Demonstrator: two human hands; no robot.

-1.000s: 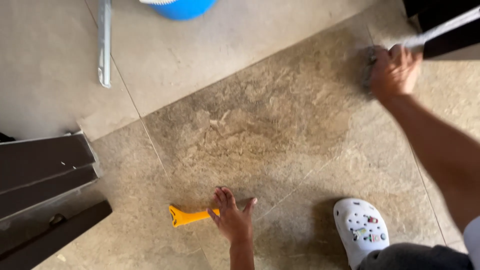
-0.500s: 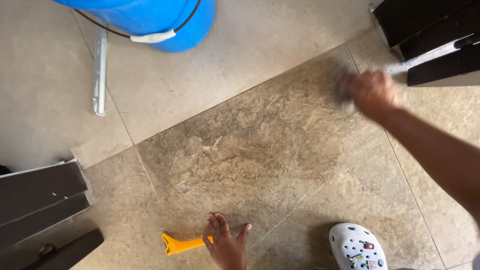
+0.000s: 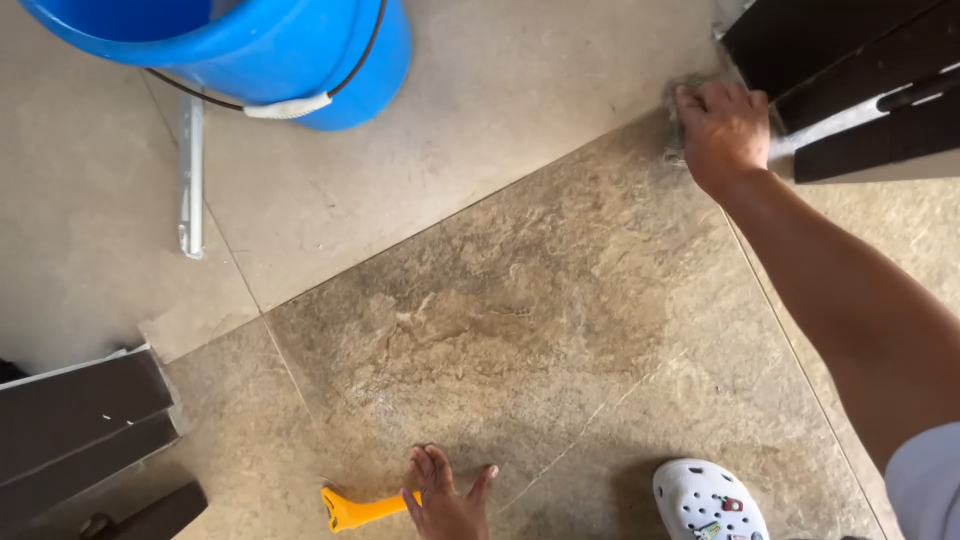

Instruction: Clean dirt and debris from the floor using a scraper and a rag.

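Tile (image 3: 520, 330) looks scrubbed damp in its middle. Right hand (image 3: 722, 128) clutches a grey pad (image 3: 676, 150) at its far corner; left hand (image 3: 445, 500) lies spread flat, touching a yellow scraper (image 3: 352, 510).

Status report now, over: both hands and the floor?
Right hand pressing grey scrub pad on floor tile, top corner. Left hand flat on floor, touching yellow tool. Blue bucket apart.

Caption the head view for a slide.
Right hand scrubs floor tile with a pad; left hand rests by a yellow scraper.
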